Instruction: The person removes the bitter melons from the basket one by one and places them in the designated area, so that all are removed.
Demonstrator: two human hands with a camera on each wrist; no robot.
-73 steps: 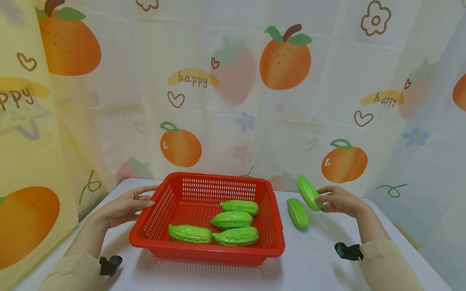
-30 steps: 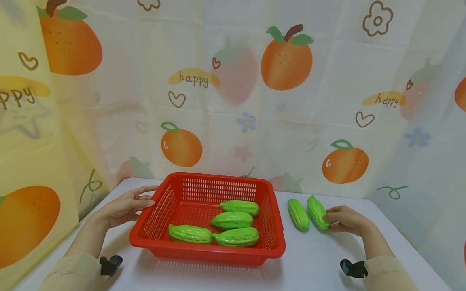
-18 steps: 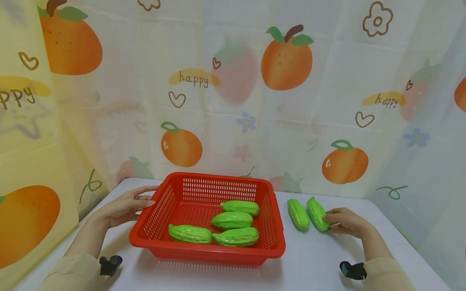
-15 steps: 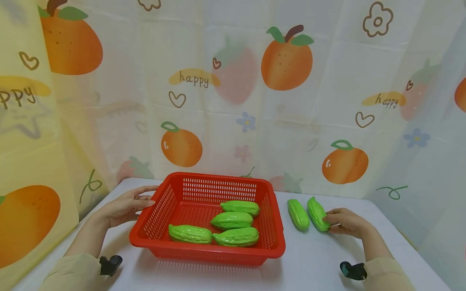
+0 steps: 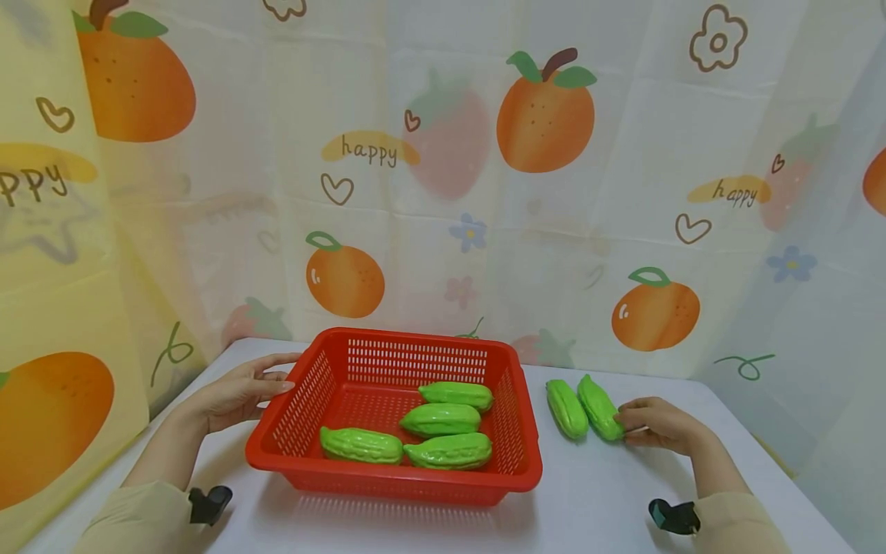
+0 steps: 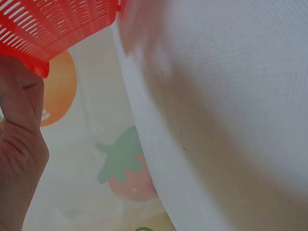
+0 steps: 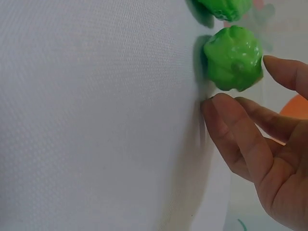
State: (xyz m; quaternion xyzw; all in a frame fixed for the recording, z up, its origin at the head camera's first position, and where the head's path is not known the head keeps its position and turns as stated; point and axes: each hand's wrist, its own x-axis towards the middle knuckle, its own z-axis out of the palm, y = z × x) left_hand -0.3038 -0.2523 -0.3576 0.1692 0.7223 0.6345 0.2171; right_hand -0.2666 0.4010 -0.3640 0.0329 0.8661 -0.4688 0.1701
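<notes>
On the table (image 5: 588,500), to the right of the red basket (image 5: 394,471), our green gourd (image 5: 599,408) lies aslant, just beside a second gourd (image 5: 567,409); we cannot tell whether their sides touch. At its near end is our right hand (image 5: 661,423), fingers and thumb spread about the rounded tip rather than squeezing it; the right wrist view shows a gap by the thumb. To set this gourd well, we judge it best to let it rest fully on the table before the fingertips go clear, as so round a body could roll. Drawing the hand back low and straight, away from the pair, should spare the neighbour a knock. Farther left, four gourds (image 5: 439,420) lie inside the basket, three toward its right side and one at its front left. Our left hand (image 5: 231,396) pinches the basket's left rim; a light hold seems enough, since a tug there could shift the load. Behind everything hangs a fruit-print curtain (image 5: 429,254).
</notes>
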